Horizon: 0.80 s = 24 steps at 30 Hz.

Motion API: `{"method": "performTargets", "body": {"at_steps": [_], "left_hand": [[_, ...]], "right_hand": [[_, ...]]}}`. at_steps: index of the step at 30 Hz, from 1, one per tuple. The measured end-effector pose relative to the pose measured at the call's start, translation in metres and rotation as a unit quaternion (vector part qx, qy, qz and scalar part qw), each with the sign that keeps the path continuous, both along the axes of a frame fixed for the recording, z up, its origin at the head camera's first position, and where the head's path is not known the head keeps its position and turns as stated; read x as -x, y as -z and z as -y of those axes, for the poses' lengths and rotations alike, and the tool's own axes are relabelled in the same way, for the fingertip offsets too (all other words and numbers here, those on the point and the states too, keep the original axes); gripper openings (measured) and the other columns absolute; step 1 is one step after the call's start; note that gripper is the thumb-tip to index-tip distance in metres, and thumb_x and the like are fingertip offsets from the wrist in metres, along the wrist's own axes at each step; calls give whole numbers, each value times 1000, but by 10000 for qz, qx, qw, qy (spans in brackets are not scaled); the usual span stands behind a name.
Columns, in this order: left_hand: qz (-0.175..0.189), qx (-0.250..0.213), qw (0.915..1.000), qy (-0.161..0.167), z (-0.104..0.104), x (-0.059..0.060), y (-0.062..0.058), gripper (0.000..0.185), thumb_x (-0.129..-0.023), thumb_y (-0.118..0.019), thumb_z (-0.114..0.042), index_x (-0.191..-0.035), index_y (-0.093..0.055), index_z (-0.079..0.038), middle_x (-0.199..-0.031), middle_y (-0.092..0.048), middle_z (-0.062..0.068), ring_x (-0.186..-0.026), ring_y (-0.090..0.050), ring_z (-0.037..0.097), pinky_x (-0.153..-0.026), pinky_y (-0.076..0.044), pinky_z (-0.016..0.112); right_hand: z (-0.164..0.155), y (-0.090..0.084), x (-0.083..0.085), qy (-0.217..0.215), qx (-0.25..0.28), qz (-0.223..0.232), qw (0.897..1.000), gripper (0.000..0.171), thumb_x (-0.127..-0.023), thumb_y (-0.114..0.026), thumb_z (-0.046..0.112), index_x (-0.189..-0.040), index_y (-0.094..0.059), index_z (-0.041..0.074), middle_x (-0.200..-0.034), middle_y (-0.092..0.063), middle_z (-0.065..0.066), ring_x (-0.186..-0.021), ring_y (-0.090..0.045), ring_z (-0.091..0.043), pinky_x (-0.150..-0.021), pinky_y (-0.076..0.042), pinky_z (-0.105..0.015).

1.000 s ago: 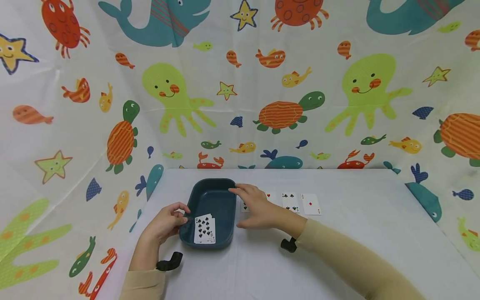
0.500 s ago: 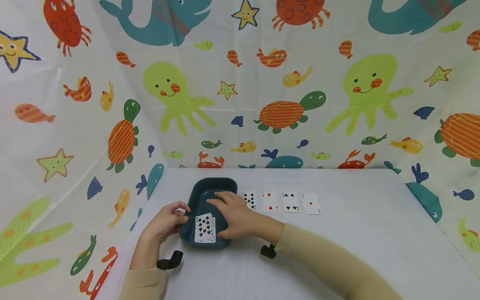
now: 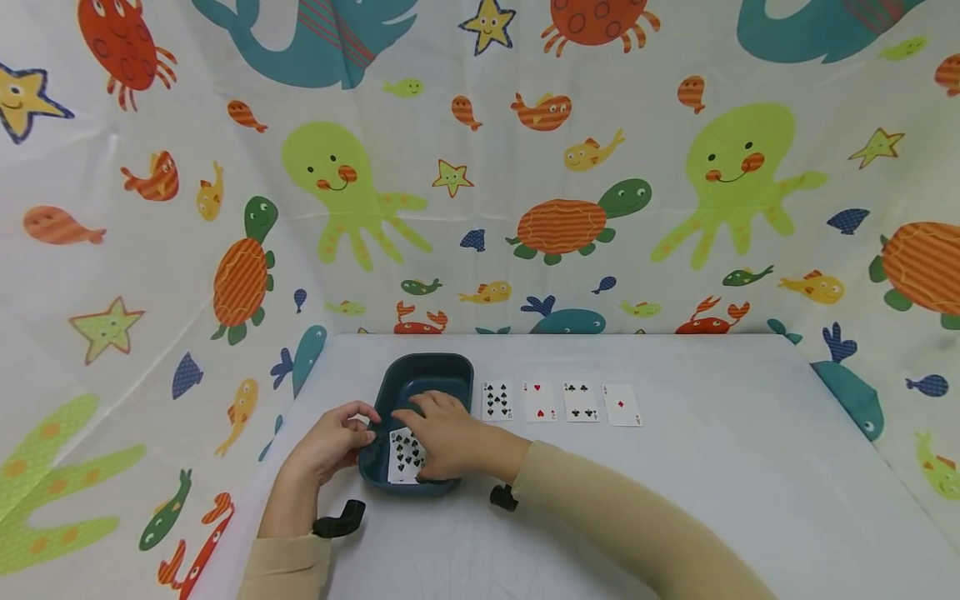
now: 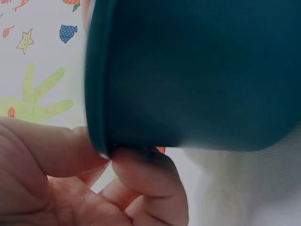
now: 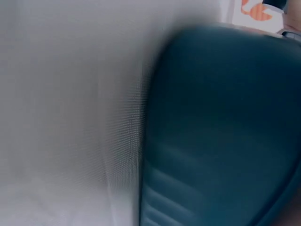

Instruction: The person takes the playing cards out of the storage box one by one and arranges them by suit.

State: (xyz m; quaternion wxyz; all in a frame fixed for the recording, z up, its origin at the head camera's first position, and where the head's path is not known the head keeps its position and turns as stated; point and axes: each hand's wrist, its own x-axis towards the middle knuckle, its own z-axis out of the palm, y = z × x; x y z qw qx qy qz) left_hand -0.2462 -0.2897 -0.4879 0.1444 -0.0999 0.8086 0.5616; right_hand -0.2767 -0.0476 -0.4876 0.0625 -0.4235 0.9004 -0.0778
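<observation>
A dark teal tray (image 3: 431,358) with raised sides stands left of centre on the table in the head view. Inside, at its near end, lies a small stack of playing cards (image 3: 402,458), a spade card face up on top. My left hand (image 3: 335,440) pinches the tray's left rim. In the left wrist view, a thumb and fingers (image 4: 150,176) close on the edge of the tray wall (image 4: 197,80). Over the stack reaches my right hand (image 3: 450,437), fingers spread and bent a little, covering the cards' right side. The right wrist view shows the tray's outer wall (image 5: 216,108), blurred.
Face up in a row to the tray's right lie a spade card (image 3: 497,402), a heart card (image 3: 538,402), a four of clubs (image 3: 581,402) and an ace of diamonds (image 3: 621,405). The white tabletop (image 3: 712,467) meets a sea-animal printed curtain (image 3: 487,150) at the back.
From beside the tray's right rim, my right hand has moved left and slightly down, over the card stack. This uncovers the row's left cards. My left hand keeps its place on the rim.
</observation>
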Motion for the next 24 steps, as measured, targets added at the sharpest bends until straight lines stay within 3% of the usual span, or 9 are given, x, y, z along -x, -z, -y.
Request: {"method": "performTargets", "body": {"at_steps": [11,24], "left_hand": [[92,-126,9999,-61,-1,0,-4,28,-101,-62,0,-130,-61,0,-83,-58,5,-78,-58,25,-67,-54,32],[104,-76,9999,-20,-2,-1,-4,29,-102,-62,-1,-131,-61,-2,-86,-58,7,-80,-58,25,-68,-53,33]], "right_hand": [[18,9,8,-173,-457,-83,9988,94,-89,-83,57,-166,-38,30,-162,-48,0,-155,-38,-22,-127,-38,-45],[24,13,10,-124,-635,-37,9979,75,-93,-82,49,-158,-51,30,-149,-60,4,-142,-51,-18,-120,-46,-41]]}}
